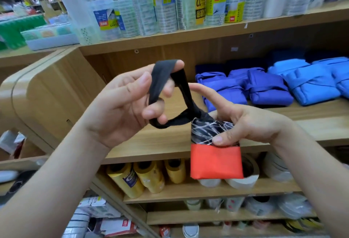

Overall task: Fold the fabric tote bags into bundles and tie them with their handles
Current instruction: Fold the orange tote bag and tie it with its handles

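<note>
Your left hand [124, 101] held the black handle [157, 79] stretched open as a loop. The strap passed over the raised fingertips and round the curled lower fingers. Your right hand [243, 122] pinched the folded bundle [215, 162] at its patterned upper part, thumb on the near face and index finger extended toward the loop. The red lower part hung below the hand. The bundle was in the air in front of the shelf [160, 143], its long axis roughly upright. From the bundle's gathered top the handle ran up and left, so the loop lay left of and above the bundle, on the left hand's side. By judgement, the tie was begun but unfinished; the loop would have to travel right and down over the bundle. Tied blue bundles [268, 86] lay on the shelf, far right.
</note>
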`<state>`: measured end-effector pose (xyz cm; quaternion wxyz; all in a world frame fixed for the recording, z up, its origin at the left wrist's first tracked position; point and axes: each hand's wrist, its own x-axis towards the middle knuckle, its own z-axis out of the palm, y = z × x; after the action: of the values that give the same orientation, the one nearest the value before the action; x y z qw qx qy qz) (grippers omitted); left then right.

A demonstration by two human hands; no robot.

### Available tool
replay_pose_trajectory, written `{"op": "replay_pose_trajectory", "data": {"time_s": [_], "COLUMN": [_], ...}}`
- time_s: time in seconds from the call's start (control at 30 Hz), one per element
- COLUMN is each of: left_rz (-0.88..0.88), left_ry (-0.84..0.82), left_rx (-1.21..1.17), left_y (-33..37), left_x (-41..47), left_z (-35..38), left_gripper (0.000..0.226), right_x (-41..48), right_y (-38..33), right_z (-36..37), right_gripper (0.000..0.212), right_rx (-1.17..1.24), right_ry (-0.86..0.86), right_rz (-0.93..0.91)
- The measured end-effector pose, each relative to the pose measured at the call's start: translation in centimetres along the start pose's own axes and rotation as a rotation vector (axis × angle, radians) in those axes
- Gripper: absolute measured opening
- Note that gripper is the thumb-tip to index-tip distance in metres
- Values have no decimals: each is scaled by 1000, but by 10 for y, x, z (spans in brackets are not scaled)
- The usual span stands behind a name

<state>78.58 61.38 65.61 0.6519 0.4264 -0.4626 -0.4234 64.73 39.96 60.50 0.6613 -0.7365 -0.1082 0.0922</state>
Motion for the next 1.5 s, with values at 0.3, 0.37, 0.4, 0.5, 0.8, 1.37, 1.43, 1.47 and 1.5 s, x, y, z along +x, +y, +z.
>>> {"op": "replay_pose_trajectory", "data": {"time_s": [0.3, 0.37, 0.4, 0.5, 0.8, 1.37, 1.43, 1.47, 1.5], "left_rz": [-24, -21, -23, -13, -96, -142, -85, -66, -55], "left_ry": [17, 20, 13, -5, 740, 629, 644, 663, 692], "left_rx": [-369, -351, -351, -426, -427, -389, -423, -430, -429], "left_y": [-8, -13, -13, -14, -40, -60, -64, -67, -70], "left_x": [13, 18, 20, 21, 11, -2, -1, 0, 0], "left_z": [4, 12, 16, 18, 14, 7, 15, 17, 19], "left_gripper": [69, 69, 69, 65, 13, 24, 21, 19, 17], "right_x": [17, 29, 33, 38, 28, 41, 44, 46, 48], "right_y": [-3, 1, 3, 4, 2, 23, 24, 24, 25], "right_z": [33, 28, 27, 26, 29, 44, 47, 48, 49], "right_gripper": [108, 97, 90, 50, 50, 52, 50, 50, 49], "right_rx": [-1497, -1528, -1518, -1376, -764, -3, 110, 159, 205], "right_ry": [572, 642, 675, 742, 736, 840, 923, 965, 1001], "right_rz": [-219, -240, -275, -421, -566, -513, -519, -520, -518]}}
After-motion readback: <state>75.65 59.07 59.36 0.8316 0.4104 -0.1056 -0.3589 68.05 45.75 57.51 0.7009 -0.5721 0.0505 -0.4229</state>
